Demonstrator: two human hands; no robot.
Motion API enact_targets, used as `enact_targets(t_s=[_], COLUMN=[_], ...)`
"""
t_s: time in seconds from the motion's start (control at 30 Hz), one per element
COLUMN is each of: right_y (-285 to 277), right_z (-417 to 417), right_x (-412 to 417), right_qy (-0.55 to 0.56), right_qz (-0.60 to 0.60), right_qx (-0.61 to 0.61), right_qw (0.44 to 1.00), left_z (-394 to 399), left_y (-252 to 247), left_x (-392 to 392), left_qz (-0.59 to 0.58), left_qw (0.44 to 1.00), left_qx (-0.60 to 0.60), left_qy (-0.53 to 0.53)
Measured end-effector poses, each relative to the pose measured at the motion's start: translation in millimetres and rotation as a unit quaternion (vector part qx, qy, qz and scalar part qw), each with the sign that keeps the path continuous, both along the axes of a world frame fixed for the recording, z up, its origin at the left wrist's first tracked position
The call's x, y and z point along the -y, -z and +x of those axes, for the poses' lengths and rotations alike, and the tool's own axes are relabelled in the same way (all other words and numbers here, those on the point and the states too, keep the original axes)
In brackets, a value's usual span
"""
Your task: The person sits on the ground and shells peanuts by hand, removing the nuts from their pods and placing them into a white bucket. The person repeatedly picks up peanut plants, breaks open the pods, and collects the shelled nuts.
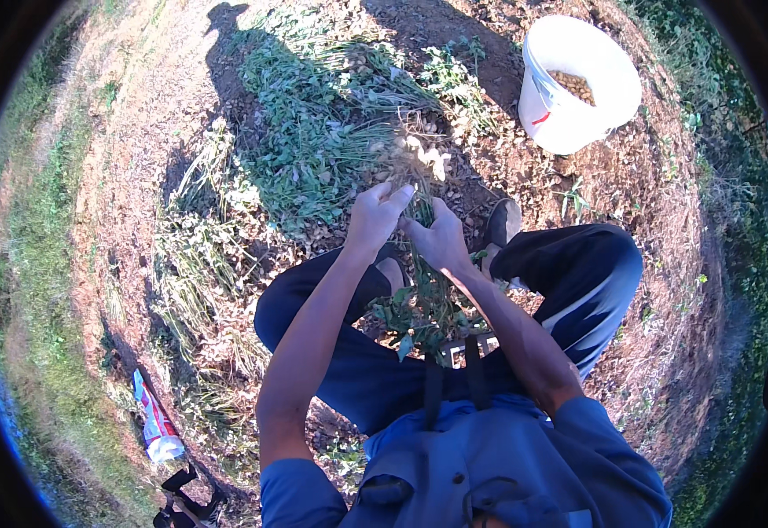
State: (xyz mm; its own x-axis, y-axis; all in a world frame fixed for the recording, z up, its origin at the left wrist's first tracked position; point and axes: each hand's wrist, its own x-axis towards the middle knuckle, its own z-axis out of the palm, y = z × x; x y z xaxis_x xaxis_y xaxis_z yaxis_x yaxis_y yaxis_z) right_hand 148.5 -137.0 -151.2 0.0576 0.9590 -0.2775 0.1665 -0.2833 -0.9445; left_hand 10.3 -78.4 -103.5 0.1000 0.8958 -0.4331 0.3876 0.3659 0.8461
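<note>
My right hand (438, 236) is closed around the stems of a pulled peanut plant (430, 297), whose leaves hang down between my knees. Pale peanut pods (429, 157) and roots stick out beyond my fingers at its far end. At the left side of the same plant is my left hand (378, 214), thumb and fingers at the roots; what lies between its fingertips is too small to tell. Just past both hands spreads a heap of green peanut plants (318, 138) on the soil.
A white plastic bucket (565, 122) with peanuts (574, 88) inside stands at the upper right. Withered plants (202, 264) lie along the left. A red, white and blue bag (155, 419) is at the lower left, near another person (192, 498). My shoes flank the plant.
</note>
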Motion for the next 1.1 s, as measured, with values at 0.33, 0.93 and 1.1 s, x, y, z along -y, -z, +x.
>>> enact_targets(t_s=[0.33, 0.93, 1.1], right_y=[-14, -55, -33], right_z=[-30, 18, 27], right_x=[23, -56, -68], right_qy=[-0.052, 0.143, 0.06], right_qz=[0.213, 0.066, 0.139], right_qx=[0.222, -0.377, -0.391], right_qw=[0.95, 0.913, 0.908], left_z=[2, 12, 23], left_y=[-10, -22, -28], left_x=[-18, -9, -13], left_qz=[0.056, 0.05, 0.039], left_qw=[0.982, 0.985, 0.982], left_qx=[0.157, 0.14, 0.138], left_qy=[-0.088, 0.085, 0.121])
